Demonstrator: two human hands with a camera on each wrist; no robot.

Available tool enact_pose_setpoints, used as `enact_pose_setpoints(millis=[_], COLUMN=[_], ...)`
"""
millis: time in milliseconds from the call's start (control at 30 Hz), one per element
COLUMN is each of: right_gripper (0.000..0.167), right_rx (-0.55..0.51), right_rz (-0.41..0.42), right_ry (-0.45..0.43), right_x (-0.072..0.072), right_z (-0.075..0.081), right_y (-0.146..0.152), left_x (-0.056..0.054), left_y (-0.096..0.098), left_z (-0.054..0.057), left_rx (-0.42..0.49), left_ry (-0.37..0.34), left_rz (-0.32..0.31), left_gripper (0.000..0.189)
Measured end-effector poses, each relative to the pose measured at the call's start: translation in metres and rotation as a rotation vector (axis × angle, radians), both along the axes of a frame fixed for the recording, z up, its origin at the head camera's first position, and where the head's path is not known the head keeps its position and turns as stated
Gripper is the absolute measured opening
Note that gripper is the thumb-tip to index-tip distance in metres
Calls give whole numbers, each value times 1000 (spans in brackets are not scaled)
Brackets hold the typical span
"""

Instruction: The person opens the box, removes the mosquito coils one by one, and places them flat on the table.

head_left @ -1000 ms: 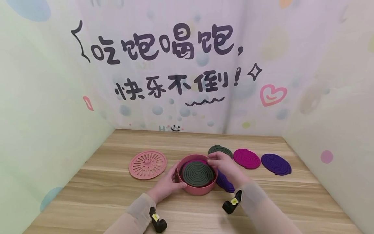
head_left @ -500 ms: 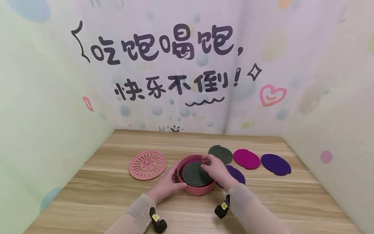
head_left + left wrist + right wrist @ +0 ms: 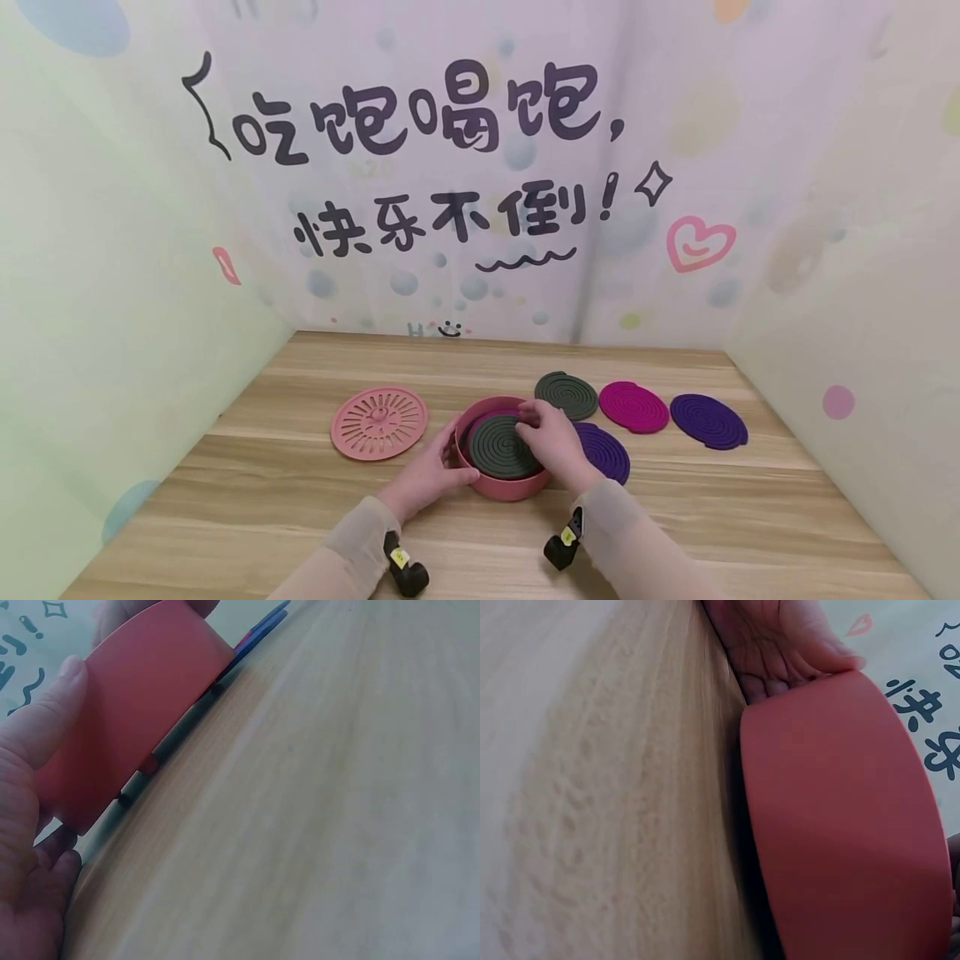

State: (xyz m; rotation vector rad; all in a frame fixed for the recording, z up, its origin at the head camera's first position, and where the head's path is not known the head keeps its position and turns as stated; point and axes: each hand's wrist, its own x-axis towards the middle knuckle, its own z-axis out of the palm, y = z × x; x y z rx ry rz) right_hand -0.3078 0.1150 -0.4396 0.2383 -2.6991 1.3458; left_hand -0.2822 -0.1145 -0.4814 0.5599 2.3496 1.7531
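Left hand [image 3: 422, 481] grips pink holder [image 3: 510, 490] at 8 o'clock; right hand's [image 3: 558, 442] grasp unclear. Green coaster [image 3: 498, 448]: likely light, bendy; pinch at 2 o'clock.

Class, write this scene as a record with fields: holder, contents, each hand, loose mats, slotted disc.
Holder: pink, round
Contents: green spiral mat uppermost, magenta piece partly showing
Left hand: grips holder's left side
Right hand: over green spiral mat's right edge; grip unclear
Loose mats: one green, one magenta, two purple
Slotted disc: pink, on table, left of holder
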Motion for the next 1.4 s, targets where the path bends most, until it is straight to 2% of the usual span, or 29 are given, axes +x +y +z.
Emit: enact_pose_setpoints(millis=[267, 500, 1200, 1400], right_gripper=[30, 31, 33, 34], right_rx=[-72, -83, -98, -157], right_rz=[-40, -55, -55, -50], right_ry=[-35, -43, -43, -34], right_x=[0, 3, 7, 7], right_z=[-5, -5, 0, 4], right_y=[-3, -4, -6, -6], left_x=[-1, -2, -2, -3], left_y=[0, 1, 1, 0], left_z=[-1, -1, -3, -3], left_rx=[-5, -8, 14, 9], left_ry=[-3, -2, 3, 0], left_rz=[2, -1, -1, 0], left_gripper=[98, 99, 98, 98])
